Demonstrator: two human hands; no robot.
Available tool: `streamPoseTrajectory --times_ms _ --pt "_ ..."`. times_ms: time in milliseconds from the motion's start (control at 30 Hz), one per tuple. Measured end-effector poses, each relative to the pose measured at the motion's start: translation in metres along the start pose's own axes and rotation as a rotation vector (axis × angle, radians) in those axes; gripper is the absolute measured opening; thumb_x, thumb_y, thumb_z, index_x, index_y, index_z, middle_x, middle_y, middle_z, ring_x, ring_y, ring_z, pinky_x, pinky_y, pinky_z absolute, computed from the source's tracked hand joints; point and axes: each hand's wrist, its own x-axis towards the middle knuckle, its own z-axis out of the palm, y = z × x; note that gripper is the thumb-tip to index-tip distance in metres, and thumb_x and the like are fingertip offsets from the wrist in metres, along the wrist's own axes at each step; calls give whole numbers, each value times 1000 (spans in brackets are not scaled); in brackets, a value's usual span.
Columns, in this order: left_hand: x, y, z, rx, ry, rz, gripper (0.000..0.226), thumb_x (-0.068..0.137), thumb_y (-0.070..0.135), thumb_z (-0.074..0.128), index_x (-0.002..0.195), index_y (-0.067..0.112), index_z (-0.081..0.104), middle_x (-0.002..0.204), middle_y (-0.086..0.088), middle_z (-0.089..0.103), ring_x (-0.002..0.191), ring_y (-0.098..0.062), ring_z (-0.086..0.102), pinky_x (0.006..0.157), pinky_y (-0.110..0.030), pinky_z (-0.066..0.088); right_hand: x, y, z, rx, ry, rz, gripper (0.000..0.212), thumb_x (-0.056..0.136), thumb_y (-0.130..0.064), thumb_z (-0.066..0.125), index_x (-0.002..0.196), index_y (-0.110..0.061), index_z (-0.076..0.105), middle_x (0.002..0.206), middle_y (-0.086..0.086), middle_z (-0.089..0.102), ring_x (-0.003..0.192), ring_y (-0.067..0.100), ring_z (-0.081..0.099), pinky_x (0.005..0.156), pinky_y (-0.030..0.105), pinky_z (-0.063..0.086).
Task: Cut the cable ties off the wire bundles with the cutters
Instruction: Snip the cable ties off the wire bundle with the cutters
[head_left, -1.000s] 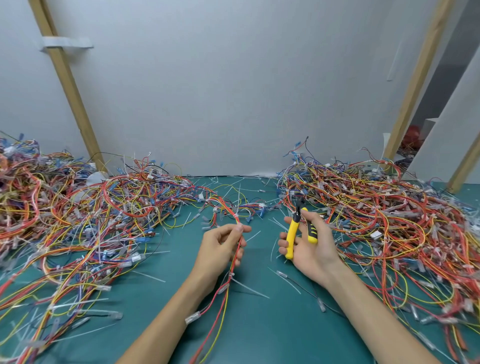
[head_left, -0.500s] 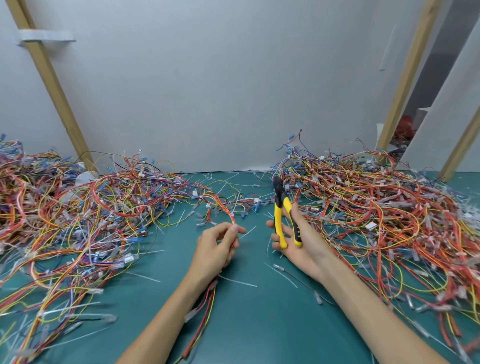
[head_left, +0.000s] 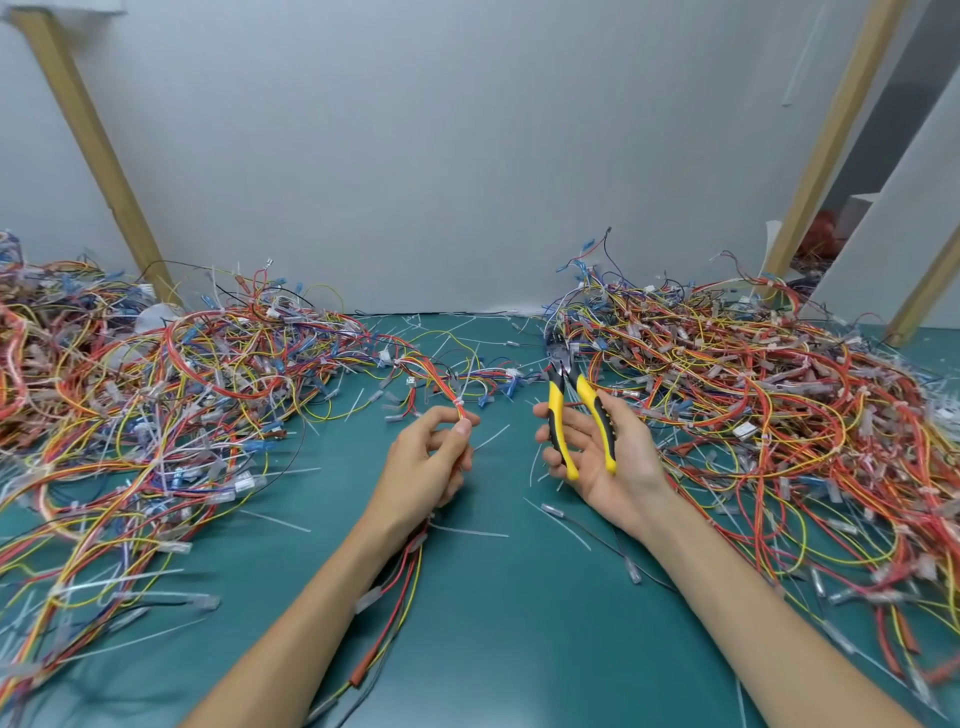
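Turning of cutters: the yellow-and-black-handled cutters (head_left: 576, 410) have been rolled upright in the right hand (head_left: 592, 462) over the last second, and the handles are now spread. The tool is judged readied for a cut.
Right hand: held palm up, fingers curled round one handle, thumb laid on the other.
Cutter axis: runs from the palm towards the far edge of the teal bench (head_left: 519, 623), with the dark nose pointing away and tipped slightly left.
Left hand: (head_left: 431, 462) a thin bundle of red, orange and yellow wires (head_left: 439, 379) is pinched between thumb and forefinger, near mid-bench.
White cable tie: (head_left: 458, 402) seen just above the pinch, uncut, beside the cutters but apart from them.
Bundle axis: runs from under the left wrist, through the pinch, away towards the far-left corner.
Next move: the nose must be brought left onto the tie.
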Motion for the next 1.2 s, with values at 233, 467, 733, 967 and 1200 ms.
streamPoseTrajectory --times_ms 233,467,733,967,1200 --pt "-3 0 1 84 -9 11 12 101 19 49 104 12 58 78 1 71 42 -17 53 37 -22 39 0 2 3 9 -30 32 71 88 -59 45 118 2 65 97 20 67 78 30 67 68 35 56" --pt "-7 -1 5 141 72 56 10 97 18 57 99 10 63 75 -3 69 59 -22 70 51 -28 54 -4 1 2 88 -30 27 72 90 -59 42 122 3 62 111 29 65 96 37 67 79 42 57" --pt "-9 0 3 166 124 126 13 95 13 59 106 10 66 90 2 75 60 -20 71 58 -35 60 -5 0 4 34 -72 42 74 88 -57 44 125 5 59 106 28 65 92 38 66 83 43 54" --pt "-7 2 -1 178 237 147 3 92 16 65 93 14 67 88 9 76 47 -18 65 43 -23 49 -8 0 10 -157 -133 -4 55 83 -45 59 116 -1 64 92 19 67 82 33 66 78 40 55" --pt "-4 2 -8 124 203 77 4 90 16 67 92 12 68 85 7 76 50 -20 68 45 -25 50 -12 6 14 -1098 197 -476 29 71 -54 74 89 -32 70 76 -9 71 69 1 64 63 12 46"
